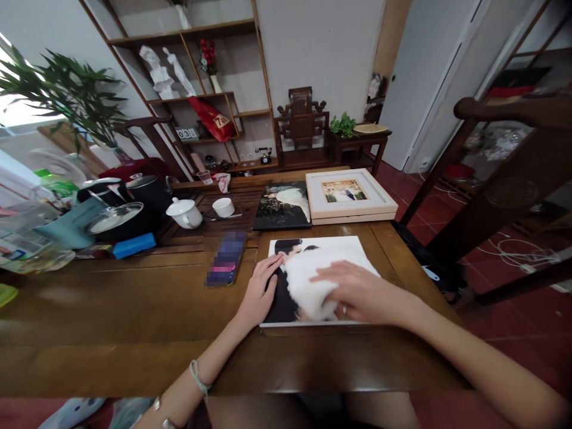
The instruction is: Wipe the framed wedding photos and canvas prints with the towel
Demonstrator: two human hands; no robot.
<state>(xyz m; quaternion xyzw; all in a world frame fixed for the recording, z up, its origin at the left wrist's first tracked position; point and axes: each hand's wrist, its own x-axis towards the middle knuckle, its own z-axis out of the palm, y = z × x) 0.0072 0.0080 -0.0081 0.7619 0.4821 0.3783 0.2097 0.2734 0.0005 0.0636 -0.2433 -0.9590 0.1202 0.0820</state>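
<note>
A large photo print (313,250) lies flat on the wooden table (134,310) in front of me. My left hand (261,292) rests on its left edge with fingers stretched flat. My right hand (357,292) presses a white cloth (308,283) onto the print's middle, fingers lying flat over the cloth. A ring shows on that hand. Just left of the print lies a phone (226,259).
A dark photo album (283,205) and a white framed picture (351,196) sit further back. A white teapot (185,213), a cup (223,207), pots (118,217) and a blue sponge (134,245) crowd the left. A wooden chair (504,190) stands at the right.
</note>
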